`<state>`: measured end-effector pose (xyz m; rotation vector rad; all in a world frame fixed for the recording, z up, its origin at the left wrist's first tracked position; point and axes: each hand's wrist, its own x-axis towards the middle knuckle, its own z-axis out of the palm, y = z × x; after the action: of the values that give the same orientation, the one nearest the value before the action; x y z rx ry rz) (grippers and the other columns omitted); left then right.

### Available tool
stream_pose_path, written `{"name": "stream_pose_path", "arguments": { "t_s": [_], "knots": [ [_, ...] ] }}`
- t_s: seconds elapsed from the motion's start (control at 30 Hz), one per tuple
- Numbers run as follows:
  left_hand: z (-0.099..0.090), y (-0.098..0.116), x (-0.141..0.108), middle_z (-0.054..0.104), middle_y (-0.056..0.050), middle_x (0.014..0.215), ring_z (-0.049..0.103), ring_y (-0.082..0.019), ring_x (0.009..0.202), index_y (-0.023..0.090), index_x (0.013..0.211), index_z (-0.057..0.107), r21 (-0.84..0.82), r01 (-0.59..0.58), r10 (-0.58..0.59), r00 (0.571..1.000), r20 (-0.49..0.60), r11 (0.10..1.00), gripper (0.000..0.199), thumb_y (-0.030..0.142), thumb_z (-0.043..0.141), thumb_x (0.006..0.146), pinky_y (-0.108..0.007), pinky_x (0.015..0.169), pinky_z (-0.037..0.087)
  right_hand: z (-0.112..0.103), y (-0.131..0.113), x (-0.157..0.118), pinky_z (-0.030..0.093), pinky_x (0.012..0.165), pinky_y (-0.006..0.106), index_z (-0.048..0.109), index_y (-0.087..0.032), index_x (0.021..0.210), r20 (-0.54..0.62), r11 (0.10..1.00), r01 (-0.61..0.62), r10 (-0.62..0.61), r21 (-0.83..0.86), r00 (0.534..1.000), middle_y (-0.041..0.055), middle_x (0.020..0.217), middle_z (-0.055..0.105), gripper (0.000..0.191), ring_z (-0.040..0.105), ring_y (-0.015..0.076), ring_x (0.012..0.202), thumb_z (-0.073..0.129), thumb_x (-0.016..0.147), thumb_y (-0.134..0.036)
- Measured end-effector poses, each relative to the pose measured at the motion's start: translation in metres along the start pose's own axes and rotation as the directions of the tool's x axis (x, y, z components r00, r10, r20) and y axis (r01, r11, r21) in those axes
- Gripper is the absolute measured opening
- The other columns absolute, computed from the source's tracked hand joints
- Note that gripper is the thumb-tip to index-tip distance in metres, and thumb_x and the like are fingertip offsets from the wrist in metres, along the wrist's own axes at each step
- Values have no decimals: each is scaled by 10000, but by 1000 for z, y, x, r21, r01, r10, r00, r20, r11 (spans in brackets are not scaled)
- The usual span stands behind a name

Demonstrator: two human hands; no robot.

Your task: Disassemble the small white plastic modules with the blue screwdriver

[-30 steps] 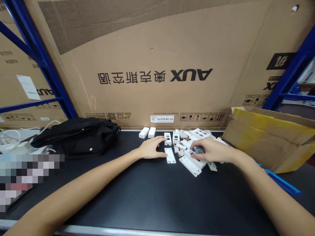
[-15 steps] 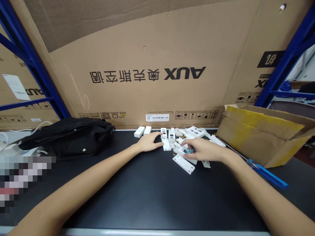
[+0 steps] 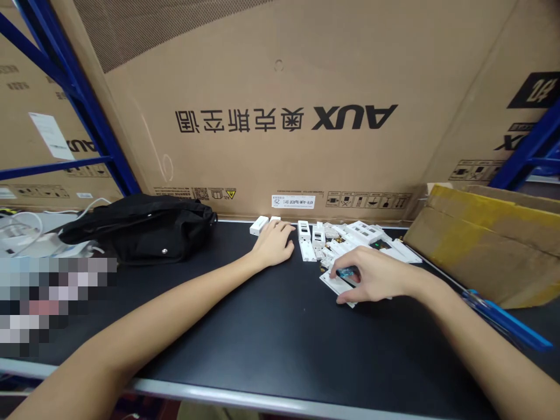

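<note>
My left hand (image 3: 274, 242) is palm down on the black tabletop, fingers spread and holding nothing. It partly covers one small white box (image 3: 275, 219), and another white box (image 3: 259, 225) sits just beyond it to the left. To its right, apart from the fingertips, lie a white module with dark slots (image 3: 304, 230) and a flat white plate (image 3: 308, 251). A teal translucent tool handle (image 3: 347, 272) is tucked in my right hand (image 3: 367, 271). That hand's thumb and fingers reach down over a long white cover plate (image 3: 335, 284) at the pile's near side.
A pile of white plastic parts (image 3: 365, 232) spreads behind my right hand. An open cardboard box (image 3: 481, 245) and a blue long-handled item (image 3: 511, 321) are on the right. A black bag (image 3: 144, 227) lies left, before a large upright carton (image 3: 280, 157).
The view has shifted, moving the scene right and slightly up. My left hand has drawn left, away from the slotted module. My right hand has come down over the long cover plate.
</note>
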<state>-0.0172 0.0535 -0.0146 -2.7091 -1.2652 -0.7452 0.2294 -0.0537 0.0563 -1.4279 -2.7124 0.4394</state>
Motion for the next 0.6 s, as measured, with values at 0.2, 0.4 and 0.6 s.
{"name": "stream_pose_path", "arguments": {
  "t_s": [0.2, 0.4, 0.6],
  "knots": [
    [4, -4, 1, 587, -88, 1384, 489, -250, 1314, 175, 1350, 526, -11, -96, 96, 994, 46, 995, 443, 302, 465, 929, -428, 1149, 369, 6, 0, 6, 305, 566, 268, 735, -221, 869, 9, 998, 12, -11, -56, 1000, -11, 595, 630, 370, 525, 143, 539, 678, 773, -574],
    [2, -1, 2, 565, -47, 1431, 468, -213, 1345, 206, 1410, 474, -27, -211, 212, 972, 103, 977, 455, 266, 385, 968, -398, 1166, 345, 8, -5, 9, 341, 598, 278, 744, -259, 989, -19, 992, -18, 15, -126, 1000, 9, 676, 696, 323, 621, 180, 622, 583, 875, -515],
    [3, 0, 0, 473, -107, 1504, 376, -291, 1421, 176, 1390, 488, 60, -47, 42, 996, 79, 997, 473, 352, 410, 959, -519, 1200, 259, 5, 3, 9, 427, 720, 305, 720, -268, 1094, -92, 996, 37, -44, -80, 995, 37, 931, 760, 308, 681, 221, 814, 511, 918, -409]
  ]
}}
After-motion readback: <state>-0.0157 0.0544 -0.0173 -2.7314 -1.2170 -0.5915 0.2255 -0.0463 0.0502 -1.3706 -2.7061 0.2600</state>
